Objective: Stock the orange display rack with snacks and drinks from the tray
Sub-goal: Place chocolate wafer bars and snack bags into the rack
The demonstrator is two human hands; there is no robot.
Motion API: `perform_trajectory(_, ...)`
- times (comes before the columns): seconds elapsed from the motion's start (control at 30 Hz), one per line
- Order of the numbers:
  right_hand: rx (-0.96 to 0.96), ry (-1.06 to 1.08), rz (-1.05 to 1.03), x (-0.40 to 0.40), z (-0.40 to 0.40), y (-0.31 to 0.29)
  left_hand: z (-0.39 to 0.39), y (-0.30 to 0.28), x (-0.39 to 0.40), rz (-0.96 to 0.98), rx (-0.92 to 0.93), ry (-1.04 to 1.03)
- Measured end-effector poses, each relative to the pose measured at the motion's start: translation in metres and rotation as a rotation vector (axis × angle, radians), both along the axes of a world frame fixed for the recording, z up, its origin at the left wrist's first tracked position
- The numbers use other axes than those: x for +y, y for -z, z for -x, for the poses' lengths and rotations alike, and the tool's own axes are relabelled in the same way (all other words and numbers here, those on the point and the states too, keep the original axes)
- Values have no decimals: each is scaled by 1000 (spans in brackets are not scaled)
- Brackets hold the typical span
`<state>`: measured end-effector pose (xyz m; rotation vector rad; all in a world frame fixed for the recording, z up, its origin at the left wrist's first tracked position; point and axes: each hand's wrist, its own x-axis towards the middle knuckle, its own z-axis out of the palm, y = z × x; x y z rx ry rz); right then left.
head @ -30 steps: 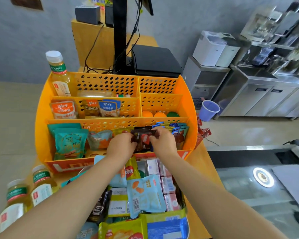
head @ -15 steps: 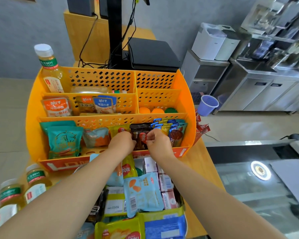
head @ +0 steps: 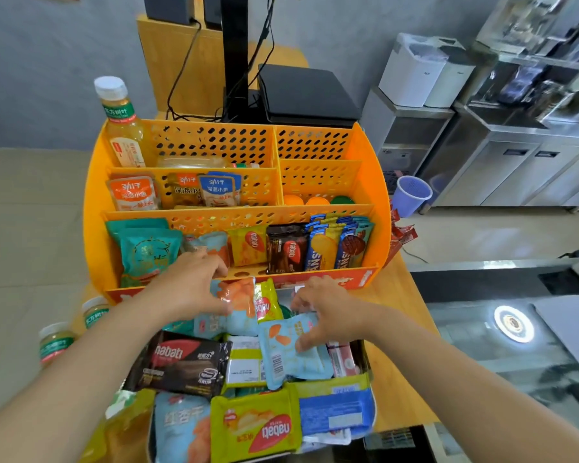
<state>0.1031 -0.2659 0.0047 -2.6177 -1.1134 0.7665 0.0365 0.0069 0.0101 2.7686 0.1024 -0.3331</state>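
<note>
The orange display rack (head: 92, 208) stands on the wooden counter, its front tier lined with snack packets, among them a dark nabati wafer pack (head: 286, 249). A tea bottle (head: 121, 125) stands in its back left corner. Just below the rack, the metal tray (head: 365, 362) is piled with packets. My left hand (head: 194, 284) grips a pale blue packet with an orange picture (head: 238, 295) at the tray's far edge. My right hand (head: 321, 310) curls its fingers over the top corner of another pale blue packet (head: 288, 357).
Two tea bottles (head: 56, 342) stand on the counter left of the tray. A purple cup (head: 411, 195) sits right of the rack, and a black device (head: 308, 95) and cables lie behind it. A glass counter (head: 515, 355) lies to the right.
Both hands left the dark wafer pack standing in the rack's front tier. They drew back down to the tray and closed on pale blue packets.
</note>
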Motion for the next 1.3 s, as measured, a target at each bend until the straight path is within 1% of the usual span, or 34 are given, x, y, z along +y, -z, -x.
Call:
perform_trajectory(0.07, 18, -10, 51, -3, 2, 2, 12, 6, -5, -91, 15, 4)
perform_trajectory(0.13, 31, 16, 50, -1, 4, 1, 18, 13, -10, -146, 6, -47)
perform_trajectory(0.2, 43, 55, 29, 1, 6, 0, 22, 16, -15, -143, 12, -139)
perform_trajectory(0.27, 96, 116, -14, 1, 7, 0, 26, 18, -21, -109, 17, -221)
perform_trajectory(0.47, 346, 337, -188, -6, 0, -12, 32, 23, -36, -112, -126, -312)
perform_trajectory(0.5, 409, 385, -248, -7, -2, -14, 32, 23, -38, -109, -174, -324)
perform_trajectory(0.57, 542, 481, -365, -9, -6, -17, 31, 24, -41, -97, -336, -336)
perform_trajectory(0.6, 593, 533, -403, -8, -7, -18, 31, 25, -43, -63, -411, -325)
perform_trajectory(0.67, 678, 633, -435, -5, -11, -19, 30, 26, -46, 120, -467, -305)
perform_trajectory(0.73, 781, 688, -431, 1, -13, -21, 28, 26, -48, 292, -418, -286)
perform_trajectory(0.8, 911, 745, -453, 10, -15, -23, 24, 26, -49, 360, -384, -270)
perform_trajectory(0.9, 1166, 897, -608, 24, -16, -27, 20, 24, -48, 500, -362, -259)
perform_trajectory(0.93, 1236, 926, -670, 27, -16, -29, 19, 25, -47, 605, -365, -280)
perform_trajectory(1.0, 1326, 932, -748, 33, -17, -30, 19, 23, -45, 885, -322, -378)
perform_trajectory(1.07, 1345, 923, -762, 37, -17, -29, 20, 23, -45, 1053, -249, -434)
perform_trajectory(1.1, 1333, 923, -758, 38, -17, -27, 19, 24, -46, 1059, -209, -433)
perform_trajectory(1.13, 1311, 921, -752, 39, -17, -25, 18, 23, -48, 1009, -185, -418)
perform_trajectory(1.17, 1283, 912, -746, 39, -17, -23, 18, 24, -50, 912, -180, -393)
perform_trajectory(1.23, 1190, 878, -712, 42, -16, -17, 18, 27, -59, 768, -217, -378)
perform_trajectory(1.27, 1085, 844, -658, 43, -15, -15, 18, 28, -63, 718, -242, -388)
perform_trajectory(1.3, 909, 792, -564, 44, -14, -13, 18, 29, -68, 676, -266, -405)
